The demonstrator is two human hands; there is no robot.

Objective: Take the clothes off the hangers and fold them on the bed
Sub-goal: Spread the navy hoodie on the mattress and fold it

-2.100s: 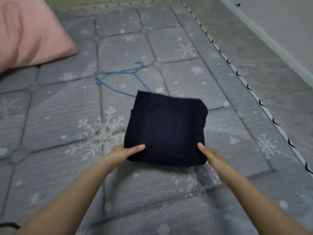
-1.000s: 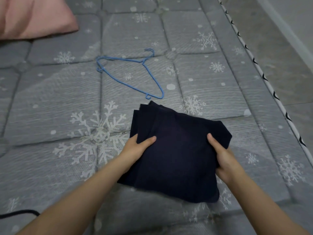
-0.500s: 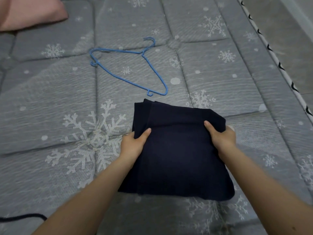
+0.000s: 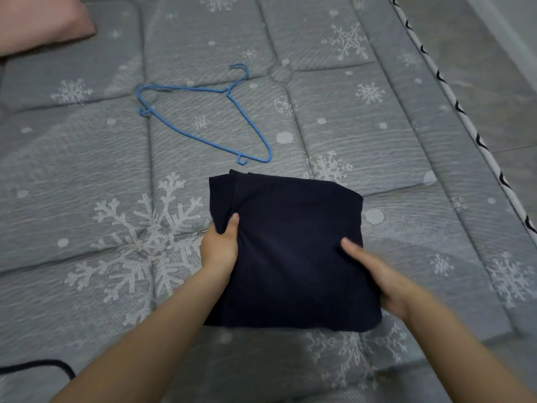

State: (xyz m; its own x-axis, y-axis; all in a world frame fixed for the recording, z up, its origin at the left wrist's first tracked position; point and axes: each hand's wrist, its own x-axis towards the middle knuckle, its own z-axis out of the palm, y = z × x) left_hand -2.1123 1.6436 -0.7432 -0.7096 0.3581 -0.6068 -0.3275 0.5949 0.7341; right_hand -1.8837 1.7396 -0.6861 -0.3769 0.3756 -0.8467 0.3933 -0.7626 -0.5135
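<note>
We saw the grey snowflake-quilted bed (image 4: 87,175) filling the view, no readable writing anywhere on it. The folded navy garment (image 4: 290,251) lay flat near its front edge, roughly square, its long axis running away from us. Our left hand (image 4: 219,248) gripped its left edge, thumb on top; our right hand (image 4: 380,277) held the right edge, thumb pressed across the cloth. Beyond it lay the empty blue hanger (image 4: 209,112), hook pointing away, and a pink pillow (image 4: 40,18) far left.

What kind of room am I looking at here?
Most likely a bedroom: a quilted grey mattress with snowflakes fills the view, a pink pillow lies at its far corner, and a blue hanger lies beyond a folded dark garment.
</note>
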